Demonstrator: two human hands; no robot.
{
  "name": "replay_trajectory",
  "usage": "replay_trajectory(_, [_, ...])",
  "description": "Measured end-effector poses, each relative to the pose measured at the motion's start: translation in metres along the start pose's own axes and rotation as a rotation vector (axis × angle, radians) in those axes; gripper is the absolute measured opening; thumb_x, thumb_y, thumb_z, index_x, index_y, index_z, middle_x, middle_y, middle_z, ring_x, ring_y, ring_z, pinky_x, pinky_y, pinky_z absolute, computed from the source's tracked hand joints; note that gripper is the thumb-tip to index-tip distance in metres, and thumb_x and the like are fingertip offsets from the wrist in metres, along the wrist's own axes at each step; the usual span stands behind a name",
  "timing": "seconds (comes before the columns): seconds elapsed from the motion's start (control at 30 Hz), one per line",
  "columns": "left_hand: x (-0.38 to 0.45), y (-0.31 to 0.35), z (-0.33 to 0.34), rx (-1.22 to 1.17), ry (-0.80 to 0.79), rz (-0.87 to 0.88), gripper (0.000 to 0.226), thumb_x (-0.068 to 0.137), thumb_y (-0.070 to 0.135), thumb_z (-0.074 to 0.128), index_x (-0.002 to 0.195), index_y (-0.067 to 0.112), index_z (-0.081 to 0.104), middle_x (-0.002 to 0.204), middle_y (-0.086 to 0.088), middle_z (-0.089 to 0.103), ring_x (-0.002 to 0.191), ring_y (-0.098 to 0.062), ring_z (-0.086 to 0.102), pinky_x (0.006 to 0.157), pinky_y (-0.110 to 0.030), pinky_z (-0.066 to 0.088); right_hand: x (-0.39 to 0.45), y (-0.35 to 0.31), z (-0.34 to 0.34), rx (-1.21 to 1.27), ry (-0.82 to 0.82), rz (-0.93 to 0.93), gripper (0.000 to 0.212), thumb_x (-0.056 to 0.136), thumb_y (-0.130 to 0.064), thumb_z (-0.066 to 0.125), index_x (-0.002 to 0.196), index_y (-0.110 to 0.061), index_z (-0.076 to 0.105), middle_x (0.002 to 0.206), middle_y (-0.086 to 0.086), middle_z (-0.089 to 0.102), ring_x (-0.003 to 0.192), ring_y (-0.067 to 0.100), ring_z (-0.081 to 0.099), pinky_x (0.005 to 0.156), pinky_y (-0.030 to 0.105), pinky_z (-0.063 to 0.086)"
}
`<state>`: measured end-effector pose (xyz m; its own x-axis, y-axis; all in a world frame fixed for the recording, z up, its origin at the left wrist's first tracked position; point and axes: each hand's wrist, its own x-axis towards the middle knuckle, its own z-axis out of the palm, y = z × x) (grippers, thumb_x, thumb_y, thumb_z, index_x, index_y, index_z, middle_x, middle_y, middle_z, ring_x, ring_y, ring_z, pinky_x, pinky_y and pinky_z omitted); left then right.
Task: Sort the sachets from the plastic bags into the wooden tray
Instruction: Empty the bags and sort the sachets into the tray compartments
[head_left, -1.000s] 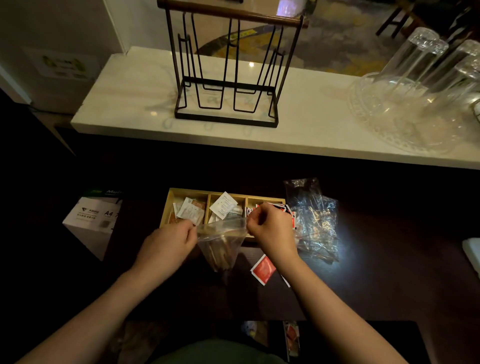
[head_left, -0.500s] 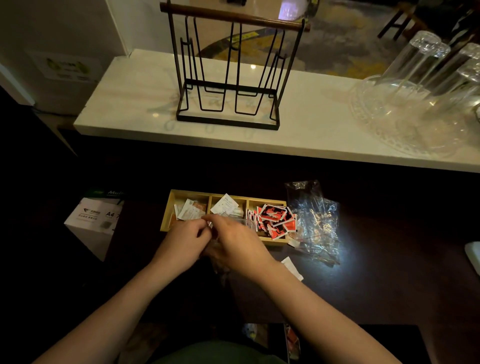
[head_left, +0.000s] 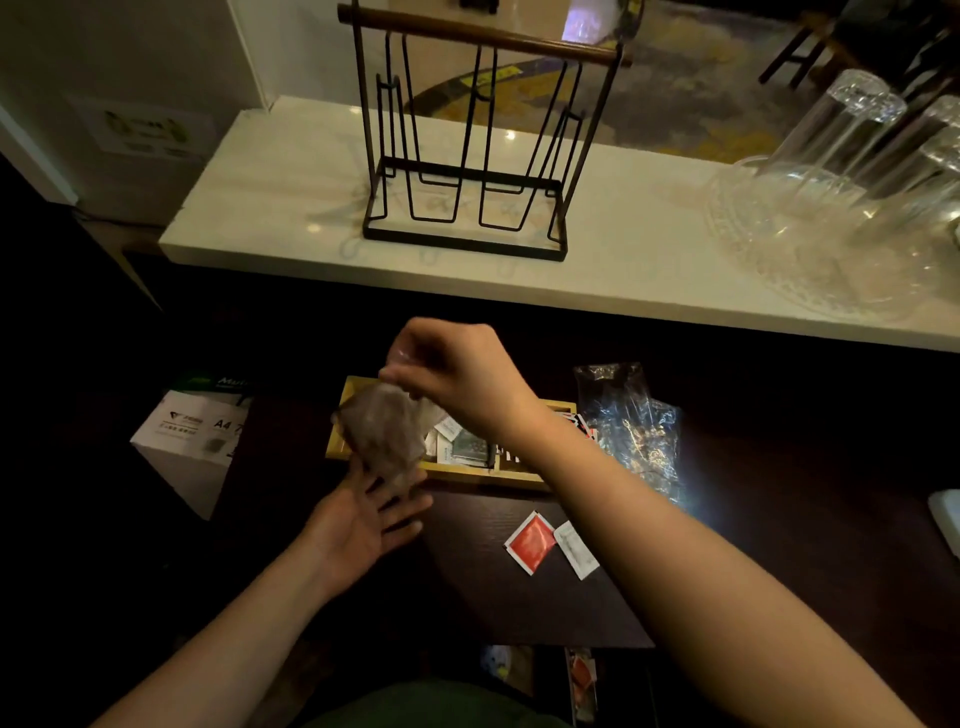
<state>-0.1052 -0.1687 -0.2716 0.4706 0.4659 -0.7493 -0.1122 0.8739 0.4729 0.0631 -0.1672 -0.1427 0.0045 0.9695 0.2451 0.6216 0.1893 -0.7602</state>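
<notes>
right hand pinching plastic bag above wooden tray

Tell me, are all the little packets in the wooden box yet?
Not yet. The wooden tray already holds white and red sachets, and an empty-looking plastic bag lies beside it. The right hand pinches another bag above the open left hand. A red sachet and a white sachet still lie on the table.
</notes>
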Motion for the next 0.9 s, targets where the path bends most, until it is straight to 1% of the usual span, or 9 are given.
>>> replay_trajectory(0.1, [-0.002, 0.014, 0.001, 0.102, 0.172, 0.206, 0.031, 0.099, 0.041, 0.032, 0.103, 0.025, 0.059, 0.097, -0.001, 0.066, 0.068, -0.019, 0.060, 0.040, -0.020, 0.045, 0.007, 0.010, -0.007, -0.096, 0.058, 0.070, 0.014, 0.083, -0.024, 0.069, 0.087, -0.011, 0.068, 0.074, -0.008, 0.063, 0.066, 0.004, 0.058, 0.067, 0.020, 0.049])
replay_trajectory(0.23, [0.001, 0.033, -0.026, 0.360, 0.409, 0.420, 0.028, 0.100, 0.031, 0.038, 0.110, 0.014, 0.057, 0.083, -0.004, 0.060, 0.056, -0.015, 0.049, 0.033, -0.018, 0.041, 0.015, 0.027, -0.004, -0.322, -0.034, 0.151, 0.015, 0.085, -0.034, 0.065, 0.095, -0.024, 0.072, 0.090, -0.004, 0.074, 0.087, 0.015, 0.067, 0.075, 0.042, 0.055])
replay_trajectory(0.33, [-0.001, 0.043, -0.041, 0.490, 0.536, 0.570, 0.027, 0.100, 0.030, 0.038, 0.103, 0.011, 0.057, 0.078, -0.006, 0.055, 0.055, -0.015, 0.046, 0.035, -0.020, 0.043, 0.017, 0.037, 0.008, -0.309, -0.052, 0.183, 0.014, 0.085, -0.032, 0.067, 0.095, -0.025, 0.073, 0.095, -0.002, 0.073, 0.091, 0.018, 0.066, 0.079, 0.041, 0.056])
replay_trajectory(0.4, [-0.005, 0.052, -0.048, 0.526, 0.607, 0.667, 0.028, 0.100, 0.030, 0.036, 0.100, 0.010, 0.057, 0.085, -0.010, 0.057, 0.062, -0.018, 0.051, 0.046, -0.030, 0.047, 0.016, 0.044, 0.014, -0.312, -0.050, 0.194, 0.014, 0.084, -0.027, 0.068, 0.096, -0.021, 0.074, 0.097, 0.003, 0.069, 0.091, 0.020, 0.064, 0.079, 0.038, 0.055])
replay_trajectory(0.53, [-0.013, 0.078, -0.056, 0.586, 0.676, 0.793, 0.035, 0.100, 0.033, 0.035, 0.090, 0.006, 0.056, 0.088, -0.018, 0.059, 0.078, -0.029, 0.058, 0.062, -0.040, 0.051, 0.014, 0.058, 0.029, -0.170, -0.095, 0.290, 0.013, 0.086, -0.015, 0.067, 0.097, -0.011, 0.072, 0.091, 0.006, 0.071, 0.074, 0.013, 0.070, 0.073, 0.030, 0.060])
replay_trajectory(0.6, [-0.017, 0.091, -0.054, 0.665, 0.743, 0.851, 0.036, 0.098, 0.034, 0.036, 0.078, 0.007, 0.050, 0.079, -0.019, 0.055, 0.073, -0.032, 0.053, 0.061, -0.041, 0.047, 0.015, 0.062, 0.037, -0.061, -0.106, 0.349, 0.014, 0.087, -0.010, 0.064, 0.099, -0.007, 0.070, 0.090, 0.009, 0.072, 0.070, 0.010, 0.070, 0.070, 0.026, 0.060])
replay_trajectory(0.67, [-0.022, 0.100, -0.048, 0.735, 0.792, 0.894, 0.032, 0.099, 0.027, 0.036, 0.076, 0.008, 0.047, 0.069, -0.008, 0.049, 0.068, -0.024, 0.045, 0.056, -0.033, 0.035, 0.016, 0.067, 0.044, -0.011, -0.089, 0.376, 0.014, 0.088, -0.008, 0.062, 0.100, -0.005, 0.069, 0.093, 0.011, 0.073, 0.074, 0.011, 0.071, 0.069, 0.020, 0.058])
replay_trajectory(0.77, [-0.026, 0.107, -0.042, 0.757, 0.785, 0.962, 0.029, 0.100, 0.025, 0.037, 0.085, 0.009, 0.056, 0.071, -0.001, 0.052, 0.069, -0.017, 0.046, 0.056, -0.031, 0.032, 0.018, 0.073, 0.050, 0.031, -0.066, 0.412, 0.014, 0.087, -0.005, 0.063, 0.099, -0.003, 0.070, 0.095, 0.013, 0.073, 0.077, 0.016, 0.072, 0.066, 0.014, 0.056])
replay_trajectory(0.9, [-0.022, 0.109, -0.042, 0.767, 0.743, 0.984, 0.031, 0.100, 0.026, 0.036, 0.105, 0.011, 0.063, 0.082, 0.010, 0.060, 0.070, -0.015, 0.055, 0.059, -0.026, 0.043, 0.017, 0.084, 0.059, -0.008, -0.064, 0.426, 0.013, 0.085, -0.006, 0.066, 0.097, -0.005, 0.073, 0.097, 0.011, 0.073, 0.081, 0.016, 0.071, 0.076, 0.026, 0.059])
